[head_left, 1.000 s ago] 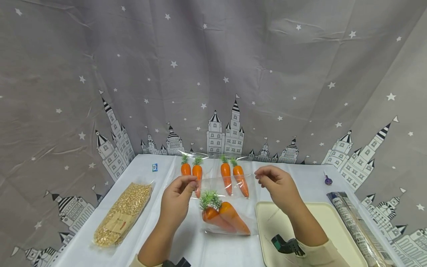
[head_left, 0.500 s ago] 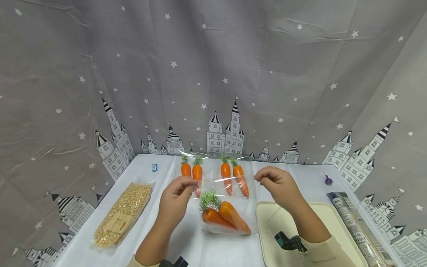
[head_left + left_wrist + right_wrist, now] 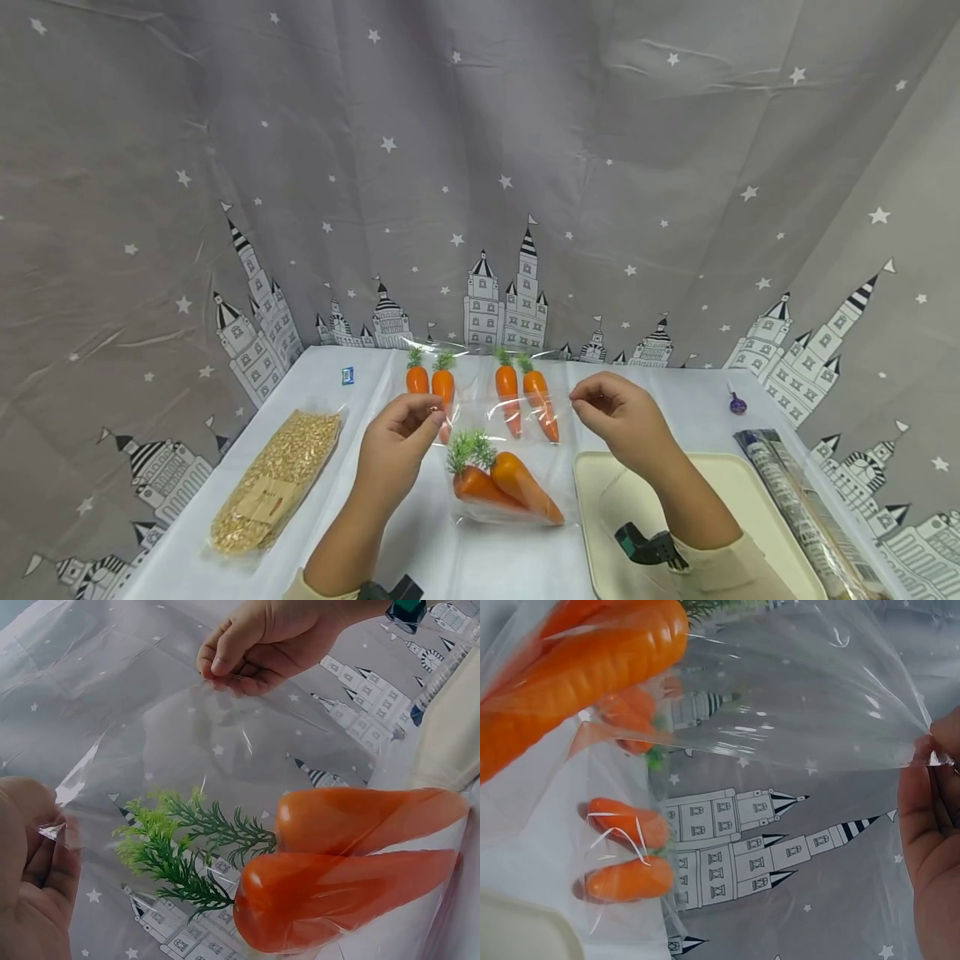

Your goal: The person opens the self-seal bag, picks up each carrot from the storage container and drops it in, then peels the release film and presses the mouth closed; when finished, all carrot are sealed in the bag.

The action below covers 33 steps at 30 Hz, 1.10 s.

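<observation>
A clear plastic bag [image 3: 517, 417] hangs between my two hands, with two orange carrots [image 3: 517, 487] lying in its bottom, green tops toward the upper left. My left hand [image 3: 397, 446] pinches one upper corner between thumb and fingers; the bunched film shows in the left wrist view. At the other upper corner, my right hand [image 3: 626, 425] pinches the film, which the right wrist view shows pulled to a point [image 3: 930, 742]. Behind the held bag lie two more clear bags, each with two carrots: one pair of carrots [image 3: 431, 385] left, another pair of carrots [image 3: 527, 400] right.
A bag of corn kernels [image 3: 277, 483] lies on the left of the white table [image 3: 420, 550]. On the right are a cream tray [image 3: 705, 479] and a long wrapped pack [image 3: 802, 508]. A small blue packet [image 3: 347, 376] and a purple item [image 3: 738, 404] sit farther back.
Both hands keep hold of the bag's corners nearly in place. The carrots in it have shifted very slightly, and the right forearm has moved a little to the right.
</observation>
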Available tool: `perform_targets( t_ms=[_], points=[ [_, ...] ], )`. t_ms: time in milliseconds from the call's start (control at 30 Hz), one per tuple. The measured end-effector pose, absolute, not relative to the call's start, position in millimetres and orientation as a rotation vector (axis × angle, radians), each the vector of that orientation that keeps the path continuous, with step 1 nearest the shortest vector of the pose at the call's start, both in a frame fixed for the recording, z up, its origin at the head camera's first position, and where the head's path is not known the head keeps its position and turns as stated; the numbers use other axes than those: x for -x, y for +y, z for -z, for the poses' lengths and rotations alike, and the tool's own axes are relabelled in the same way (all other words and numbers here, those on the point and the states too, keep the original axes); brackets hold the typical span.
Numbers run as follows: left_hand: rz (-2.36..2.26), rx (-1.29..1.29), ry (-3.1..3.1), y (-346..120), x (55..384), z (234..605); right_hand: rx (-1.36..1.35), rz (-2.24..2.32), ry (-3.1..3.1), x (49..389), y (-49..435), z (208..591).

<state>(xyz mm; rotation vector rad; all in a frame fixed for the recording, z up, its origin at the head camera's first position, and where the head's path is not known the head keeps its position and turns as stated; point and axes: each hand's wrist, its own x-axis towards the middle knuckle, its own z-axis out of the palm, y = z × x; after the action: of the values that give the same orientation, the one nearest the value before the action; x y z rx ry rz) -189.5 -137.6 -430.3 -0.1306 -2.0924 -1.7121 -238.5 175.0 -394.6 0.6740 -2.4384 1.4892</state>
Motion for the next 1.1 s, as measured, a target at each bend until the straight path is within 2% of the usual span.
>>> perform_targets(
  t_ms=[367,600,833,1100],
  points=[
    [1.618,0.014,-2.109,-138,190,425,-0.588,-1.562,-2.42,235,175,395],
    [1.668,0.048,-2.075,-136,189,426,-0.559,-1.494,-2.471,238,178,396],
    [1.698,0.021,-2.113,-136,188,425,-0.638,-1.535,-2.499,237,177,392],
    [1.717,0.0,-2.108,-135,189,424,-0.569,-1.251,-2.659,231,161,372]
  ],
)
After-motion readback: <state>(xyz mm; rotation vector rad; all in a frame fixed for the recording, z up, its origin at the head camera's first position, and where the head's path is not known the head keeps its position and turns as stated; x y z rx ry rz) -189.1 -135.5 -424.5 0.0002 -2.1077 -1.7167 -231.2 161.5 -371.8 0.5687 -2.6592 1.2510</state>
